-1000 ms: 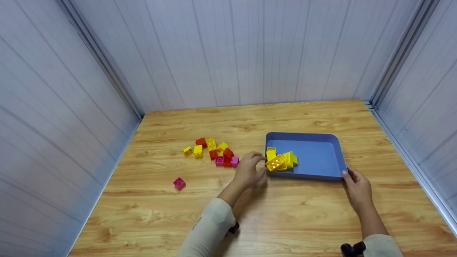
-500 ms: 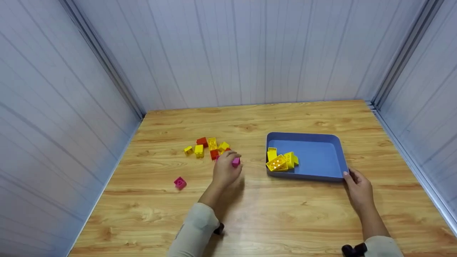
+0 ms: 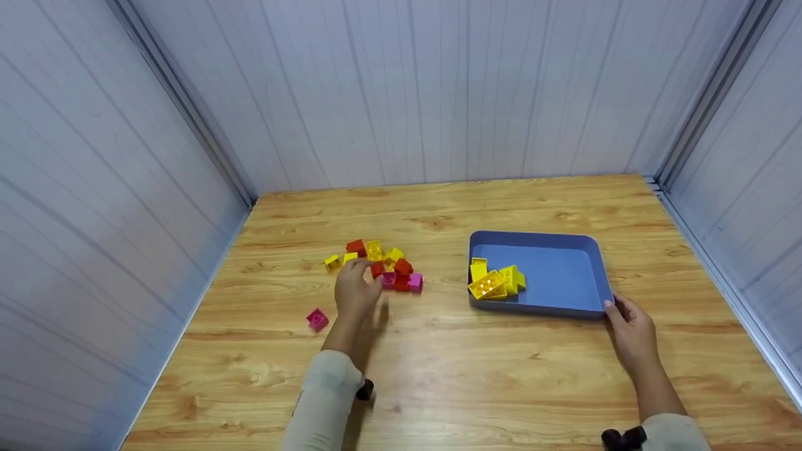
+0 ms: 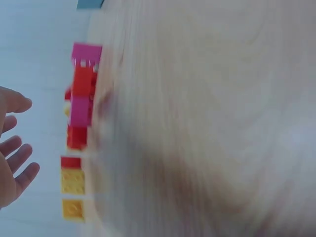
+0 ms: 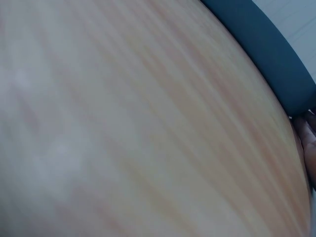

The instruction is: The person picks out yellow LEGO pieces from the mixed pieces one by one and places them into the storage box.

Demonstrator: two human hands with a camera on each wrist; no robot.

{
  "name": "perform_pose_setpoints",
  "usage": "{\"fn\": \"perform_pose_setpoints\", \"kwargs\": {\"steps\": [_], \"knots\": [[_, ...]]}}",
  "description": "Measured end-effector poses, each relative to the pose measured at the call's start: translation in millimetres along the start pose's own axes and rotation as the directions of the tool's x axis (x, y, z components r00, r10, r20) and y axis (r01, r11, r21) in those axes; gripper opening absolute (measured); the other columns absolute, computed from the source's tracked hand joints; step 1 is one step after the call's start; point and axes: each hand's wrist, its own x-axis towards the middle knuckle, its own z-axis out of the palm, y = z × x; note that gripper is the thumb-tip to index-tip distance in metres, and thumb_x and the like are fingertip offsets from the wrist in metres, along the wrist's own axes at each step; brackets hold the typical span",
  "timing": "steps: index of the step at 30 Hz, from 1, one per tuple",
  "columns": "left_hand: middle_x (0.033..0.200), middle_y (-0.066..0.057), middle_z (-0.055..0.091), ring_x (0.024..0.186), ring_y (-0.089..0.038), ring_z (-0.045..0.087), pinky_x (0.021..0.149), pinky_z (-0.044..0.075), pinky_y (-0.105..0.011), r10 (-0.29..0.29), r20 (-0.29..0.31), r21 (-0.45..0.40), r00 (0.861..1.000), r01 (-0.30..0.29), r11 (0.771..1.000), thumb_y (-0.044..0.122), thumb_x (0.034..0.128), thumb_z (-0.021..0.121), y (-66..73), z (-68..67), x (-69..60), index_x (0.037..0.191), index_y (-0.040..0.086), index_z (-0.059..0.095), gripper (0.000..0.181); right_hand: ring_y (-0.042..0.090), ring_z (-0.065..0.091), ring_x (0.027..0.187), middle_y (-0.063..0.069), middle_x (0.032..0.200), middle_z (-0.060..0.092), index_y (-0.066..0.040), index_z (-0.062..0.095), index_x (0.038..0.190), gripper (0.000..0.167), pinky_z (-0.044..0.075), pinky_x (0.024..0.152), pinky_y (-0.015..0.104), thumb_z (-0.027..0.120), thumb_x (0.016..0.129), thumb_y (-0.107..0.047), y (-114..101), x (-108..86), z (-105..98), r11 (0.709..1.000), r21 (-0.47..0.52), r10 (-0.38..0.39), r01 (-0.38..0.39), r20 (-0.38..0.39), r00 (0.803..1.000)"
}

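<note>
In the head view my left hand (image 3: 356,292) hovers at the near side of the loose bricks, partly covering a yellow brick (image 3: 350,257). The left wrist view shows this hand (image 4: 12,148) with fingers apart and nothing between them. To its right lie a magenta brick (image 3: 388,280), red bricks (image 3: 403,267) and a pink brick (image 3: 415,282). My right hand (image 3: 633,332) pinches the near right corner of the blue tray (image 3: 539,309). Several yellow bricks (image 3: 488,285) are heaped at the tray's left end.
A lone magenta brick (image 3: 317,319) lies left of my left forearm. Behind the left hand are a small yellow brick (image 3: 332,262), a red brick (image 3: 356,248) and a yellow brick (image 3: 374,250). White panels stand around the wooden table (image 3: 476,388).
My left hand has moved left from the tray's left edge, passing over the pink and red bricks, to the yellow brick. The right hand stays at the tray corner.
</note>
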Motion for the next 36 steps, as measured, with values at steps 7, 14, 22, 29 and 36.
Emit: {"fn": "perform_pose_setpoints", "kwargs": {"steps": [7, 14, 22, 29, 36], "knots": [[0.121, -0.016, 0.057, 0.115, -0.036, 0.053, 0.097, 0.045, -0.045, -0.180, -0.013, -0.013, 0.984, 0.180, 0.984, 0.011, 0.0773, 0.080, -19.5, -0.2, 15.0, 0.111, -0.001, 0.069, 0.037, 0.034, 0.033, 0.139, 0.018, 0.150, 0.037, 0.000, 0.034, 0.149, 0.064, 0.035, 0.106, 0.022, 0.043, 0.102, -0.042, 1, 0.0, -1, 1.000, -0.014, -0.014, 0.014, -0.010, 1.000], [0.131, -0.017, 0.048, 0.122, -0.034, 0.046, 0.098, 0.046, -0.041, -0.340, 0.002, -0.178, 0.940, 0.335, 0.925, 0.007, 0.0811, 0.077, -30.3, 8.6, 22.7, 0.119, -0.003, 0.064, 0.041, 0.034, 0.033, 0.138, 0.021, 0.149, 0.038, 0.002, 0.034, 0.148, 0.065, 0.034, 0.106, 0.020, 0.045, 0.102, -0.041, 2, -1.7, 0, 1.000, -0.007, -0.020, 0.020, -0.012, 1.000], [0.139, -0.018, 0.042, 0.127, -0.035, 0.043, 0.104, 0.041, -0.042, -0.428, 0.009, -0.153, 0.904, 0.424, 0.892, 0.014, 0.0839, 0.075, -36.8, 19.1, 28.9, 0.126, 0.001, 0.060, 0.047, 0.033, 0.033, 0.139, 0.019, 0.150, 0.037, 0.000, 0.033, 0.149, 0.065, 0.032, 0.111, 0.035, 0.043, 0.102, -0.043, 0, -0.2, -1, 1.000, 0.000, -0.001, 0.001, 0.005, 1.000], [0.151, -0.019, 0.031, 0.136, -0.037, 0.036, 0.107, 0.037, -0.043, -0.432, 0.115, -0.178, 0.895, 0.446, 0.877, 0.007, 0.0881, 0.069, -42.9, 25.2, 28.5, 0.135, 0.000, 0.054, 0.050, 0.033, 0.031, 0.140, 0.020, 0.151, 0.036, 0.001, 0.032, 0.149, 0.067, 0.029, 0.112, 0.044, 0.043, 0.102, -0.044, 0, 0.1, -1, 1.000, 0.005, 0.001, -0.001, 0.007, 1.000], [0.141, -0.019, 0.043, 0.130, -0.036, 0.042, 0.107, 0.037, -0.044, -0.441, 0.104, -0.153, 0.891, 0.453, 0.878, 0.009, 0.0924, 0.065, -42.5, 24.0, 26.4, 0.127, -0.001, 0.059, 0.037, 0.033, 0.033, 0.139, 0.019, 0.150, 0.037, 0.000, 0.033, 0.149, 0.065, 0.032, 0.110, 0.034, 0.044, 0.102, -0.043, 0, 0.1, -2, 1.000, 0.002, -0.015, 0.015, 0.010, 1.000]]}}
